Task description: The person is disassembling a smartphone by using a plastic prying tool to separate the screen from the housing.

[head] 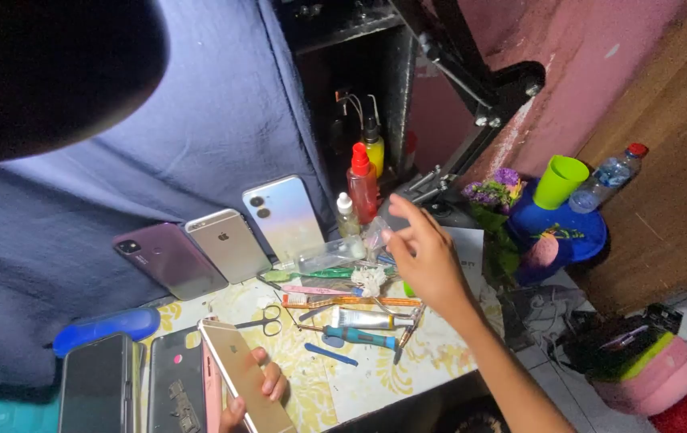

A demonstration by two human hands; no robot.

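Fingers [273,383] of your left hand [257,391] are closed around a gold phone [245,377], which you hold tilted at the lower middle of the frame, above the worktop [359,377]. Your right hand [427,261] is reaching at the centre with fingers loosely spread and holding nothing, just beside a small clear bag [331,255] and a red bottle [362,186].
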